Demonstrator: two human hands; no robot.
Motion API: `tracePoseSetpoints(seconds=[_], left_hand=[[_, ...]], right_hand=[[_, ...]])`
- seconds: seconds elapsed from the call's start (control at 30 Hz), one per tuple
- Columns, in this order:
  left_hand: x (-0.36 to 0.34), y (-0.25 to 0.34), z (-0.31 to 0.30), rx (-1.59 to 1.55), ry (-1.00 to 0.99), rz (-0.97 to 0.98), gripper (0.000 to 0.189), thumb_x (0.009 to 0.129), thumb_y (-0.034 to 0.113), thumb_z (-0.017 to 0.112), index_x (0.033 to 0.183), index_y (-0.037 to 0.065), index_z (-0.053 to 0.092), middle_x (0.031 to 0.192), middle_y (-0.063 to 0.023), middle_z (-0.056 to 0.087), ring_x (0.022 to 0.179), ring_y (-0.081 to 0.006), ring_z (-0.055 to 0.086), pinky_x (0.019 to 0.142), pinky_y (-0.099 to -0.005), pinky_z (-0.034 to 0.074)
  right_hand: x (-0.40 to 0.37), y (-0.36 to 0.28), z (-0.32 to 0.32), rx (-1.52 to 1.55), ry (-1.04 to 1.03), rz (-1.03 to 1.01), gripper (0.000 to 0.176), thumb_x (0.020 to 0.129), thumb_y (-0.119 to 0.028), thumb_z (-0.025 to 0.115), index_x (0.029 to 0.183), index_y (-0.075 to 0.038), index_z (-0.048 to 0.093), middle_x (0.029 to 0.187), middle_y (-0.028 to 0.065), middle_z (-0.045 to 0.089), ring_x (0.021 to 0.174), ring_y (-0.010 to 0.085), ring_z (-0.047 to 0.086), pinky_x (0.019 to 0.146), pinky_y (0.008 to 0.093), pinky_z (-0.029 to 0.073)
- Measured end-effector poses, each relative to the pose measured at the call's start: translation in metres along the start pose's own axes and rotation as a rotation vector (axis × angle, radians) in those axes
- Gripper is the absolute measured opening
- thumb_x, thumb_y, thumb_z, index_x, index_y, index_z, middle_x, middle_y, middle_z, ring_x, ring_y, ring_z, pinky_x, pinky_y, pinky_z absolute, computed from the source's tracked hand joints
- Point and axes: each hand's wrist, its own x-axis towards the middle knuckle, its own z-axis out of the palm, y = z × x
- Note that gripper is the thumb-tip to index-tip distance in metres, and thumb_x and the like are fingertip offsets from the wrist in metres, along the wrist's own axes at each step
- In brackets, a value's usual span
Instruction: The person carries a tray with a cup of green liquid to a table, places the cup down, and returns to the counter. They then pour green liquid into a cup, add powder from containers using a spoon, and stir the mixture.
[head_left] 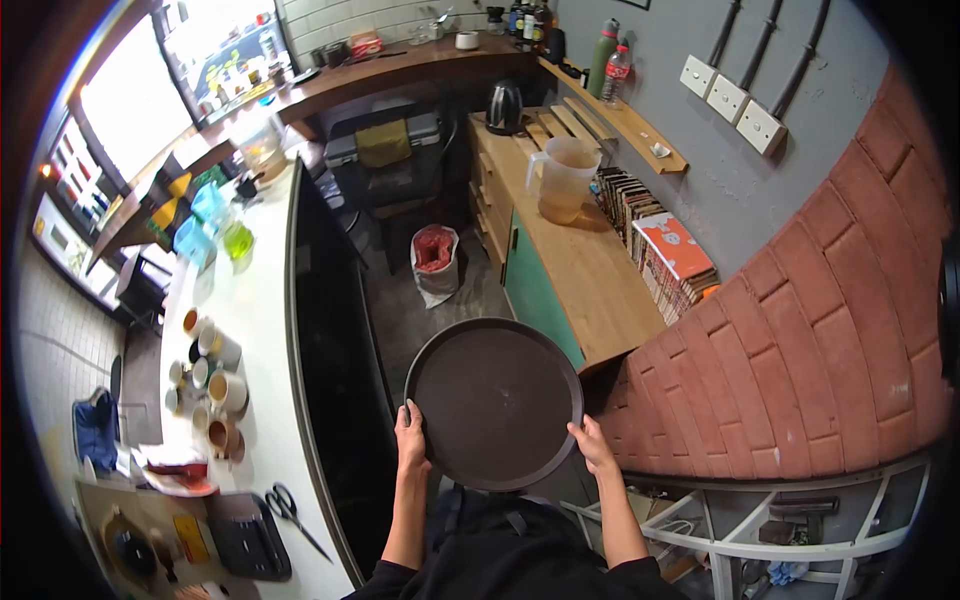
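A round dark brown tray (495, 405) is held up in front of my body, its flat inner face toward me. My left hand (411, 436) grips its left rim, with the thumb on the edge. On the opposite side, my right hand (592, 444) holds the right rim. Both hands are closed on the tray, and the fingers behind it are hidden. Nothing lies on the tray.
Left, a white counter (262, 300) bears several cups (228, 391), scissors (290, 512) and blue jugs (192, 241). On the right, a wooden cabinet (590, 290) holds a plastic pitcher (563, 182) and books. A lined bin (436, 262) stands on the floor; a brick wall (790, 370) is at right.
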Motion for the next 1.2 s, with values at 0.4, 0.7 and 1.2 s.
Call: tracePoseSetpoints(seconds=[0.4,0.7,1.2], left_hand=[[0.221,-0.003,0.154,0.109,-0.478,-0.400,0.030,0.100,0.025,0.051,0.123,0.007,0.050,0.110,-0.0086,0.061,0.098,-0.0200,0.061,0.083,-0.0361,0.052],[0.262,0.034,0.238,0.468,-0.633,-0.738,0.055,0.096,0.021,0.055,0.141,0.008,0.025,0.134,-0.0144,0.046,0.113,-0.0297,0.054,0.089,-0.0404,0.051],[0.305,-0.071,0.296,0.168,-0.763,-0.571,0.092,0.083,0.013,0.065,0.151,0.011,0.003,0.149,-0.0193,0.031,0.138,-0.0317,0.030,0.112,-0.0523,0.021]], right_hand=[[0.128,-0.030,-0.012,0.166,0.643,0.315,0.040,0.096,-0.019,0.056,0.130,-0.008,0.038,0.101,0.0041,0.054,0.048,0.0086,0.040,0.037,0.0245,0.030],[0.160,-0.010,-0.009,0.250,0.921,0.471,0.066,0.097,-0.024,0.058,0.151,-0.012,0.022,0.133,0.0066,0.048,0.062,0.0097,0.048,0.042,0.0256,0.035],[0.215,-0.029,-0.051,-0.666,1.054,0.273,0.069,0.081,-0.011,0.060,0.138,0.005,0.026,0.123,0.0323,0.041,0.124,0.0433,0.039,0.107,0.0485,0.032]])
